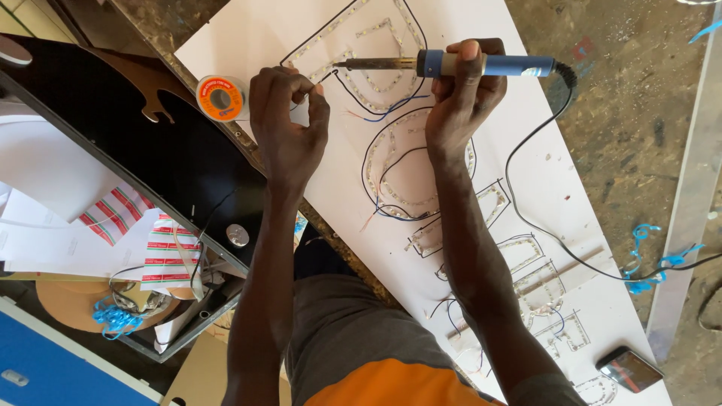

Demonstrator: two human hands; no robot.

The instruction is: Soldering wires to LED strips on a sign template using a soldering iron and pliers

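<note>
Although the left hand (289, 124) pinches its fingers tightly together, whatever thin wire they hold is too fine to make out. One blue-handled soldering iron (451, 65) lies gripped in the right hand's (459, 101) closed fingers, above the white board (526, 165) on the bench. One orange solder spool (220, 98) sits beside; one phone (630, 369) lies near the board's cut-off end.

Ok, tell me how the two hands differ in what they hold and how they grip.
The right hand is wrapped in a fist around the blue handle of the soldering iron, while the left hand pinches a thin wire between fingertips. The right hand holds its tool level, tip pointing left; the left hand sits beside the orange solder spool. Both hover over the white board.
</note>
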